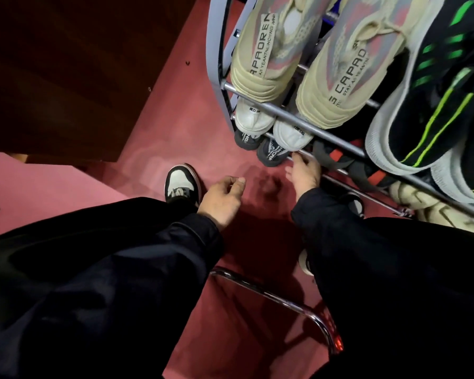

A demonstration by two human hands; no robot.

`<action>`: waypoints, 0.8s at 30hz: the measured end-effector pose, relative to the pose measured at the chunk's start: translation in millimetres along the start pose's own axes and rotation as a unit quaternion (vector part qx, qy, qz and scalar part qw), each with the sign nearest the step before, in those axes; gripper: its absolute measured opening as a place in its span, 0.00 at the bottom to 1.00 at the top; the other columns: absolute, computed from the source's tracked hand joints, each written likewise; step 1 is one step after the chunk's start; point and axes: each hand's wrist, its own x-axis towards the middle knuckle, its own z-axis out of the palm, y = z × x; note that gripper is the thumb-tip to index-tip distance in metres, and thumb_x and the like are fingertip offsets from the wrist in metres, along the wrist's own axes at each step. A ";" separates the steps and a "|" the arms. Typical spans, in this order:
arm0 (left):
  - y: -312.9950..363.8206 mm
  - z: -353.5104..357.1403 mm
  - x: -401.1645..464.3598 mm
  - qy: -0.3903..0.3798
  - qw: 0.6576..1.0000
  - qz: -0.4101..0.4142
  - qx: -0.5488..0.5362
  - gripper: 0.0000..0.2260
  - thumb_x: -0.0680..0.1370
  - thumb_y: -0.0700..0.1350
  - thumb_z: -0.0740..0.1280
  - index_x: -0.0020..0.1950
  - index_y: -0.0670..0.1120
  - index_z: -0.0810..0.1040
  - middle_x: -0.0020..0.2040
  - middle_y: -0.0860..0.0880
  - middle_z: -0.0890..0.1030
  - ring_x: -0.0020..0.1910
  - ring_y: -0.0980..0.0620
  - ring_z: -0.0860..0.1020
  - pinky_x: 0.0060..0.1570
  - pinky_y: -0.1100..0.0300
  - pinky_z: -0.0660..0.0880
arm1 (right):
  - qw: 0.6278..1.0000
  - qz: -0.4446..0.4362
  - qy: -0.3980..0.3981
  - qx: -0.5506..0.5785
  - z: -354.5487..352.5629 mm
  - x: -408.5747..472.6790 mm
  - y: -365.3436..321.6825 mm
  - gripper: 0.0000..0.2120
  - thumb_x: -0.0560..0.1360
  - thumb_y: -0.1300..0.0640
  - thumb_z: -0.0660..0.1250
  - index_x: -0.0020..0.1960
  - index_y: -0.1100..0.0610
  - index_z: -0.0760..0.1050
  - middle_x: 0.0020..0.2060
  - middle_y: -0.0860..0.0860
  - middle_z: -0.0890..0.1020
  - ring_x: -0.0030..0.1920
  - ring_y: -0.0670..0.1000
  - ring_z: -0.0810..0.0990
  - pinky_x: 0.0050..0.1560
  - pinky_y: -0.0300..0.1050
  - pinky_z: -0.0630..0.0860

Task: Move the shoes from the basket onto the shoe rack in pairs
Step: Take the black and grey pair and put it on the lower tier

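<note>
The metal shoe rack (260,98) fills the upper right. On its top tier sit a beige pair (260,64) and black shoes with green stripes (427,110). Below them are a white pair (253,119), a dark grey pair (246,138) and black-and-red shoes (337,157). My right hand (303,175) reaches to a low rail beside the dark grey pair, fingers spread, holding nothing. My left hand (225,198) hangs over the red floor with loosely curled fingers and nothing in it. The basket's chrome rim (271,294) shows at the bottom between my sleeves, and no shoe is visible inside it.
Dark wooden furniture (80,72) stands at the upper left on the red floor (175,127). A black-and-white sneaker on a foot (182,183) is just left of my left hand. Beige shoes (433,209) lie low at the rack's right end.
</note>
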 end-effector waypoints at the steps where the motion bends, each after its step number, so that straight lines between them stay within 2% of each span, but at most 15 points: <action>1: 3.7 1.6 -2.9 0.000 1.000 0.013 0.006 0.19 0.69 0.68 0.59 0.44 0.54 0.77 0.45 0.48 0.83 0.44 0.44 0.81 0.56 0.42 0.79 | 0.999 -0.002 -0.013 -0.034 -3.1 -9.1 0.7 0.04 0.80 0.60 0.62 0.53 0.58 0.76 0.43 0.57 0.80 0.35 0.54 0.79 0.37 0.48 0.77; 3: 9.8 5.8 -10.3 -0.009 0.999 0.032 0.019 0.15 0.73 0.63 0.61 0.44 0.53 0.76 0.44 0.48 0.82 0.42 0.46 0.79 0.54 0.44 0.79 | 0.993 0.020 -0.070 -0.092 -8.2 -34.7 1.2 0.07 0.81 0.61 0.60 0.45 0.54 0.73 0.34 0.54 0.74 0.29 0.50 0.72 0.30 0.40 0.67; 5: 20.7 9.4 -22.4 -0.024 0.998 0.051 0.018 0.08 0.80 0.53 0.64 0.44 0.51 0.75 0.43 0.47 0.80 0.43 0.46 0.79 0.53 0.47 0.78 | 0.985 0.033 -0.123 -0.115 -14.3 -61.4 1.8 0.07 0.81 0.61 0.62 0.44 0.55 0.73 0.33 0.54 0.75 0.29 0.50 0.72 0.27 0.37 0.66; 7: 32.4 12.9 -33.6 -0.038 0.997 0.069 0.025 0.09 0.83 0.46 0.63 0.42 0.50 0.74 0.43 0.46 0.79 0.43 0.47 0.78 0.50 0.50 0.77 | 0.983 0.025 -0.143 -0.116 -23.7 -82.6 -0.7 0.08 0.79 0.60 0.64 0.41 0.55 0.74 0.33 0.54 0.76 0.29 0.50 0.72 0.28 0.36 0.65; 9: 45.5 14.6 -47.4 -0.054 0.994 0.085 0.032 0.10 0.82 0.45 0.63 0.41 0.50 0.73 0.43 0.45 0.78 0.42 0.48 0.76 0.45 0.54 0.72 | 0.979 0.011 -0.149 -0.141 -37.0 -108.4 -8.6 0.11 0.80 0.56 0.64 0.39 0.54 0.74 0.32 0.52 0.76 0.28 0.49 0.72 0.30 0.37 0.66; 11: 59.5 14.1 -63.8 -0.057 0.993 0.101 0.026 0.09 0.80 0.47 0.63 0.40 0.49 0.74 0.42 0.46 0.78 0.42 0.48 0.76 0.45 0.54 0.70 | 0.976 -0.010 -0.148 -0.159 -52.4 -133.2 -18.4 0.11 0.80 0.55 0.63 0.40 0.55 0.75 0.32 0.51 0.76 0.29 0.48 0.72 0.32 0.38 0.68; 14: 86.5 18.3 -102.1 -0.068 0.985 0.155 0.020 0.09 0.81 0.46 0.64 0.40 0.50 0.74 0.41 0.48 0.80 0.42 0.48 0.78 0.44 0.54 0.72 | 0.974 -0.019 -0.170 -0.152 -89.1 -175.8 -40.9 0.10 0.80 0.54 0.63 0.41 0.54 0.76 0.32 0.49 0.76 0.30 0.47 0.72 0.34 0.39 0.71; 17: 123.5 33.8 -144.1 -0.101 0.971 0.215 -0.015 0.11 0.83 0.44 0.63 0.41 0.48 0.74 0.32 0.53 0.82 0.34 0.51 0.81 0.38 0.58 0.75 | 0.970 -0.074 -0.195 -0.122 -136.7 -216.9 -75.2 0.08 0.79 0.54 0.64 0.44 0.55 0.77 0.31 0.48 0.76 0.29 0.45 0.73 0.35 0.39 0.71; 20: 160.4 66.8 -187.9 -0.114 0.956 0.271 -0.017 0.10 0.82 0.43 0.64 0.41 0.48 0.75 0.38 0.47 0.81 0.35 0.51 0.78 0.34 0.61 0.72 | 0.960 -0.169 -0.167 -0.146 -192.7 -254.2 -104.7 0.08 0.78 0.54 0.65 0.46 0.58 0.78 0.32 0.50 0.77 0.27 0.45 0.71 0.30 0.39 0.68; 22: 178.0 96.6 -213.4 -0.127 0.943 0.307 0.003 0.08 0.82 0.43 0.64 0.42 0.49 0.76 0.38 0.48 0.79 0.36 0.50 0.77 0.32 0.62 0.71 | 0.951 -0.212 -0.136 -0.180 -230.0 -272.5 -114.3 0.09 0.78 0.54 0.64 0.45 0.59 0.78 0.33 0.52 0.78 0.27 0.46 0.72 0.27 0.39 0.68; 24: 190.6 127.0 -236.6 -0.131 0.930 0.341 0.030 0.04 0.81 0.44 0.65 0.47 0.48 0.78 0.38 0.50 0.78 0.38 0.50 0.76 0.36 0.60 0.73 | 0.950 -0.227 -0.111 -0.184 -265.8 -286.2 -118.4 0.08 0.78 0.56 0.64 0.43 0.59 0.77 0.33 0.53 0.79 0.28 0.47 0.72 0.27 0.38 0.69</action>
